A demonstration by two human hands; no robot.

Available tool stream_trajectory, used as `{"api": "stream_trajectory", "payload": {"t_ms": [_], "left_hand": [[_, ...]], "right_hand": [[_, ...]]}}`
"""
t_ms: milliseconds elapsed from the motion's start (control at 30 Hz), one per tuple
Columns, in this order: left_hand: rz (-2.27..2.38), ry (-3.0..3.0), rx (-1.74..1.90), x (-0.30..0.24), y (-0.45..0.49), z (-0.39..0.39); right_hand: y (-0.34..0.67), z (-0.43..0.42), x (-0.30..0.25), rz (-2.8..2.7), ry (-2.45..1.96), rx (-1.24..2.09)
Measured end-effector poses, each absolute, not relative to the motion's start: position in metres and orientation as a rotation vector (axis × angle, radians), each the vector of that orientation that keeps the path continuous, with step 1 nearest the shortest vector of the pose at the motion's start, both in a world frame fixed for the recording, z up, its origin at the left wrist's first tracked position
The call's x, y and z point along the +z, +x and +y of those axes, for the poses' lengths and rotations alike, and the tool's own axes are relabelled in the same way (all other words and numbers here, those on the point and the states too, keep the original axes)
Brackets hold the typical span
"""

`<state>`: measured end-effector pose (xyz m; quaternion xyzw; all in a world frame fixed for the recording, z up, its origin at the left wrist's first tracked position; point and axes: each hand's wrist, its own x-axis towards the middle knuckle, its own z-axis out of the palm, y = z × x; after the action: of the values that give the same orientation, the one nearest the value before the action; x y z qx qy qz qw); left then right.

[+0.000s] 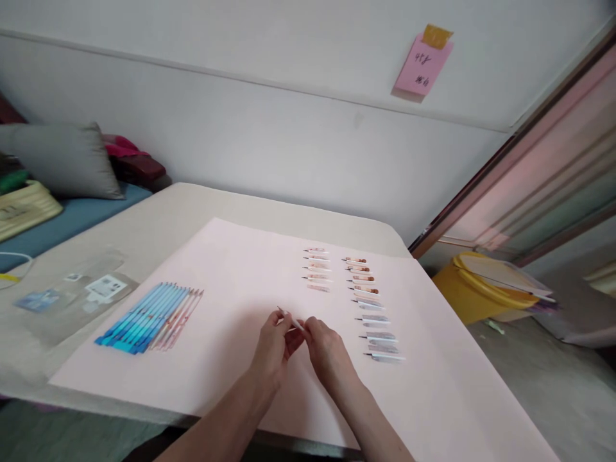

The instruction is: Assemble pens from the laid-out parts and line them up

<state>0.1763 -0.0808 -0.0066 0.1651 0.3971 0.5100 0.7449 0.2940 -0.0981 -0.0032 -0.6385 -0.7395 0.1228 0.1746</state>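
A slim white pen (297,323) with a pointed tip is held between both hands, over the pale pink sheet (231,385). My left hand (273,340) pinches it near the tip, fingers closed. My right hand (327,346) is closed round its other end, so that end is hidden. Right of my hands lies a column of pen parts (380,337), white with dark tips and greyish pieces beside them. Farther back are brown-ended pens (363,279) and a shorter column of pinkish pens (317,267). On the left, blue pens (144,317) lie side by side against several pinkish pens (179,319).
Clear plastic packaging (96,292) with a white label lies at the table's left. Behind the table (269,208) rises a white wall with a pink note (423,67). A yellow bin (462,292) stands on the floor at right; a grey cushion (62,157) is at left.
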Motion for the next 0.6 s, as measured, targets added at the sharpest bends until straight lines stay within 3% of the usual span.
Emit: {"api": "stream_trajectory", "payload": {"t_ms": [167, 367, 600], "left_hand": [[0.879, 0.365, 1.156, -0.006, 0.173, -0.077], [0.875, 0.234, 1.16, -0.007, 0.167, -0.07], [0.912, 0.082, 1.203, 0.0, 0.158, -0.062]], "right_hand": [[0.29, -0.099, 0.002, -1.946, -1.767, 0.438], [0.297, -0.092, 0.01, -1.696, -1.647, 0.82], [0.346, -0.04, -0.029, -1.827, -1.899, 0.202]]}}
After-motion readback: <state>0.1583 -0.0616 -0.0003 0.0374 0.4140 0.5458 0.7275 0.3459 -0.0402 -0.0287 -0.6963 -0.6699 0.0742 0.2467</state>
